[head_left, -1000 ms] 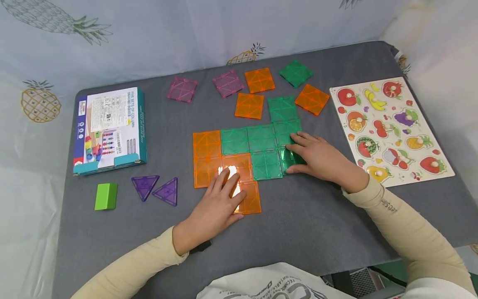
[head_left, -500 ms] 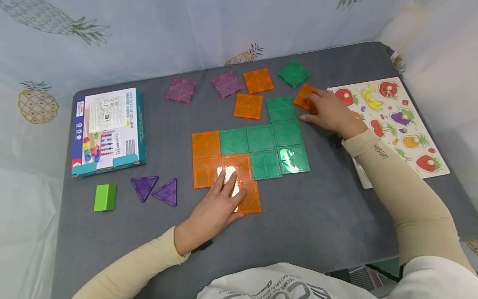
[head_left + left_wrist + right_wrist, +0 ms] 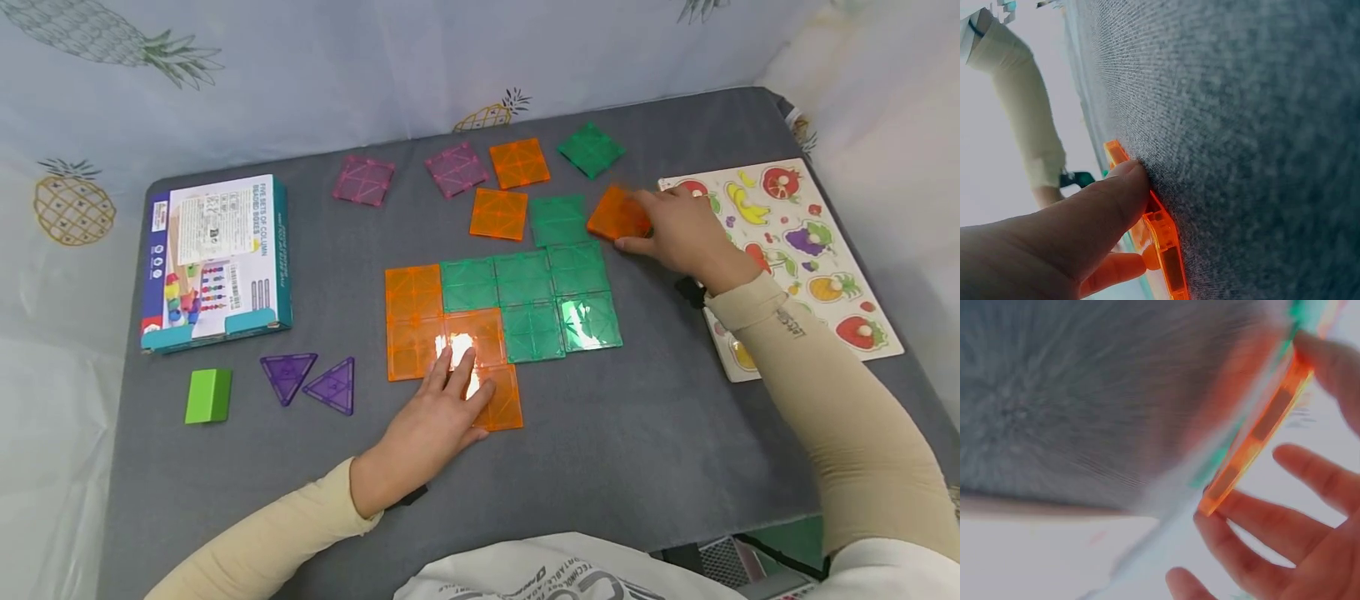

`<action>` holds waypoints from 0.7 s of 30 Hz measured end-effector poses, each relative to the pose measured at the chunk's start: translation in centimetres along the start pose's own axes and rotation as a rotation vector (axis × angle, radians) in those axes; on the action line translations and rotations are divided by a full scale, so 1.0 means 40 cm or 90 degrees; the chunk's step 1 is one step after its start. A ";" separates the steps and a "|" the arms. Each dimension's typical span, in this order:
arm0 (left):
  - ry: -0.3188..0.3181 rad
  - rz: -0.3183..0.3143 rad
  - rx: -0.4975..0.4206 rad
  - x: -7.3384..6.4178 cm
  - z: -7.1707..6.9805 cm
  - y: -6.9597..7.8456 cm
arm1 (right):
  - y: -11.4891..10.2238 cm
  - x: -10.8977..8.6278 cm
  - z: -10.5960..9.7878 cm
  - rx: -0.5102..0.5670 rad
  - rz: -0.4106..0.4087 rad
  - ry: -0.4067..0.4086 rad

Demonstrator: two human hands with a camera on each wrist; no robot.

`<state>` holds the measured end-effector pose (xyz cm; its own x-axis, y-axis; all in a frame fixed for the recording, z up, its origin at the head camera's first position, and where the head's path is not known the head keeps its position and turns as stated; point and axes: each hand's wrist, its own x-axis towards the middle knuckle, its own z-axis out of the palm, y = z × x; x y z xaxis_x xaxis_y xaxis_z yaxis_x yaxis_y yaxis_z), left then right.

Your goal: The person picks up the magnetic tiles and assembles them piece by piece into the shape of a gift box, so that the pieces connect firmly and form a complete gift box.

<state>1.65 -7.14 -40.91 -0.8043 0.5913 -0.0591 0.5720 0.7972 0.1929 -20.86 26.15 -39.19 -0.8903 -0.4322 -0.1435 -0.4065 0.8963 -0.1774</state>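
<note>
My right hand (image 3: 693,237) grips an orange square magnetic tile (image 3: 618,213) by its edges, beside the fruit puzzle. In the right wrist view this orange tile (image 3: 1257,434) sits between thumb and fingertips, tilted over the grey cloth. My left hand (image 3: 427,429) rests with spread fingers on the joined orange tiles (image 3: 415,292). Its thumb (image 3: 1125,181) lies at the tile edge in the left wrist view. Joined green tiles (image 3: 522,279) adjoin the orange ones. At their top, one green tile (image 3: 558,221) sits slightly askew.
Purple-pink squares (image 3: 364,181), loose orange squares (image 3: 498,213) and a green square (image 3: 591,150) lie along the back. On the left are a toy box (image 3: 217,254), a light green block (image 3: 208,396) and purple triangles (image 3: 288,377). A fruit puzzle board (image 3: 787,208) lies right.
My right hand has left the green tiles, reached the loose orange square and picked it up. The top green tile has shifted slightly left. My left hand has stayed put.
</note>
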 end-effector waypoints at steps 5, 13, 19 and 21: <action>0.004 -0.003 0.002 0.001 0.006 0.002 | -0.063 -0.093 -0.022 0.025 -0.111 0.078; 0.003 -0.010 0.004 -0.006 0.011 0.002 | -0.189 -0.213 0.027 0.066 -0.408 0.025; -0.005 -0.010 0.011 -0.006 0.014 0.004 | -0.252 -0.247 0.077 -0.019 -0.450 -0.019; -0.008 -0.011 0.007 -0.006 0.014 0.005 | -0.261 -0.252 0.084 -0.039 -0.458 -0.002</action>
<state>2.05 -7.04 -41.42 -0.8121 0.5787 -0.0748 0.5597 0.8088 0.1807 -6.96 20.79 -39.17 -0.3967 -0.9179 -0.0146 -0.9030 0.3930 -0.1738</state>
